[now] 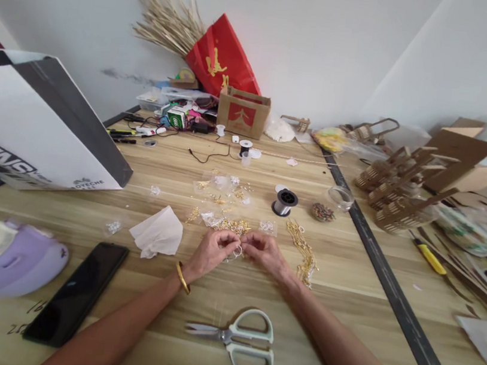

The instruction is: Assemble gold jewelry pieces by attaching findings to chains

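At the middle of the table my left hand (210,253) and my right hand (266,252) meet, thumb and fingertips pinched on each. A small pale ring (238,252) shows between the fingertips, against those of my left hand. What my right fingers pinch is too small to make out. Just beyond the hands lies a heap of gold beads and findings (231,225). Gold chains (302,248) lie to the right of my right hand. Scissors with pale green handles (233,335) rest between my forearms. A gold bangle (183,278) circles my left wrist.
A wire spool (286,202) and a dish of brown beads (323,212) stand beyond my right hand. Leftward are a tissue (157,232), a black phone (78,292), a purple-white device (10,261) and a large box (38,123). A yellow cutter (430,257) lies right.
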### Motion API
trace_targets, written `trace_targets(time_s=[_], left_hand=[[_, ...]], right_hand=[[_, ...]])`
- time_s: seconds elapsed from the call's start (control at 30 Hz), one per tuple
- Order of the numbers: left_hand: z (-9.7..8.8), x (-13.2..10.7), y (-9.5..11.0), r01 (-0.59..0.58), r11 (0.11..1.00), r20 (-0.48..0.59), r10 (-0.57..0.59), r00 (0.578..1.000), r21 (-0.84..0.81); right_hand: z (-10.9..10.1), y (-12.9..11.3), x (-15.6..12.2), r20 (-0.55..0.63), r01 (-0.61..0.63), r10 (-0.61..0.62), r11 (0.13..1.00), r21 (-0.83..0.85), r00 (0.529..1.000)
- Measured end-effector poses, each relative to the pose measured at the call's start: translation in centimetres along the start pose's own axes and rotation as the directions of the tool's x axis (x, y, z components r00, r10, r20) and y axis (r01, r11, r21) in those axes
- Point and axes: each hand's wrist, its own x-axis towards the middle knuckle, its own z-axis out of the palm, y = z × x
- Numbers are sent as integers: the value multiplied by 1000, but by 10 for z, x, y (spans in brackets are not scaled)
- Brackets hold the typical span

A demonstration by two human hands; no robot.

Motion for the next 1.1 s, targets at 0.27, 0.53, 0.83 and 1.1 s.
trace_targets(time_s=[0.27,0.53,0.83,1.1], left_hand=[[1,-1,5,-88,983,-51,98,994,162],[3,-3,-1,-197,916,-62,232,971,349],[4,-3,-5,-229,875,-54,278,959,426],[2,-2,-8,-223,876,-34,262,965,428]], right_hand=[[-5,0,2,66,-71,66,994,78,996],[-4,6,3,52,-50,48,997,51,997],[2,2,-2,0,-11,11,1000,12,1000],[2,-5,-4,-31,48,-53,990,-130,998]])
